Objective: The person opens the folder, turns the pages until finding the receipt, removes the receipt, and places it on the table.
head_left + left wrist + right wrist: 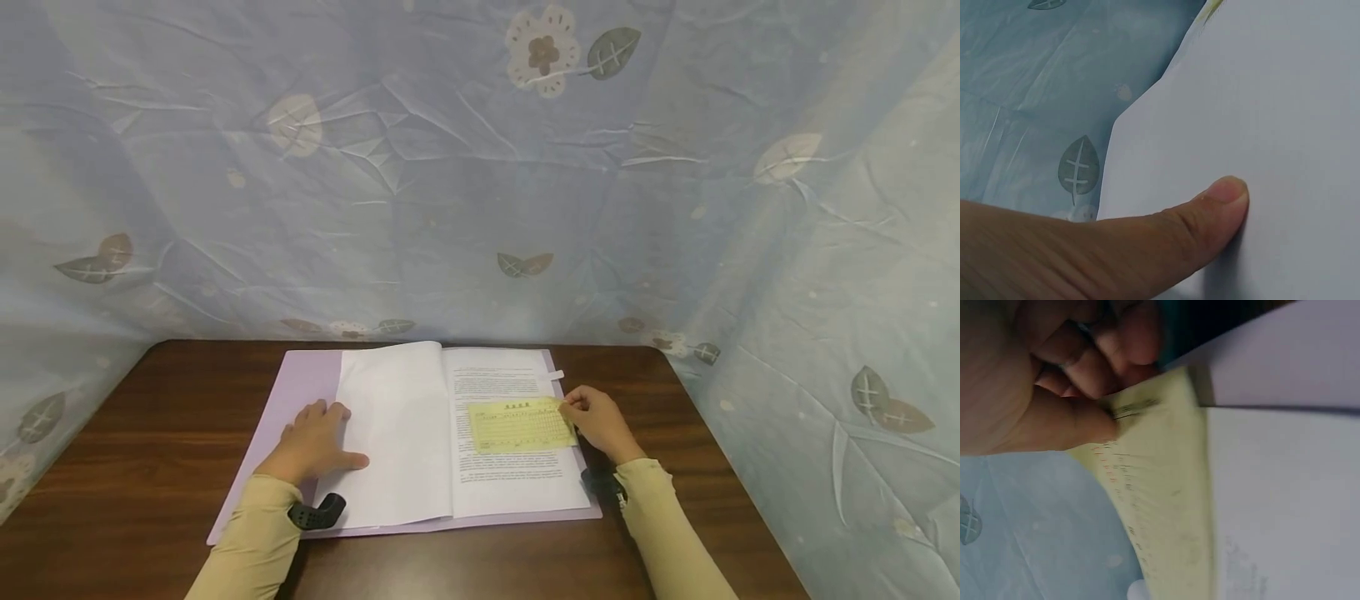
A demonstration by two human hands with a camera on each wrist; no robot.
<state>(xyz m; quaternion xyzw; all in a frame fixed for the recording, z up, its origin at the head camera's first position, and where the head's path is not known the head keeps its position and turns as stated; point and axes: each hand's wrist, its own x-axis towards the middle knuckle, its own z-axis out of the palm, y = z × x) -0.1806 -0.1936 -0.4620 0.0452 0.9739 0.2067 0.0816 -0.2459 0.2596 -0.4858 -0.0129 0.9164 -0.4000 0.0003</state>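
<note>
A lilac folder [309, 375] lies spread on the table with white sheets inside. On its left side is a blank white page [397, 442], and on its right a printed page [517, 496]. My left hand [311, 442] rests on the blank page near its left edge; in the left wrist view the thumb [1210, 212] lies across the paper. My right hand [600, 421] pinches the right edge of a yellow form slip [517, 427], which is over the printed page. Thumb and fingers grip the slip's corner in the right wrist view.
The folder lies on a dark brown wooden table [112, 467]. A small white tab [552, 376] sticks out at the folder's right edge. Behind and beside the table hangs a pale blue cloth [435, 208] with leaf and flower prints.
</note>
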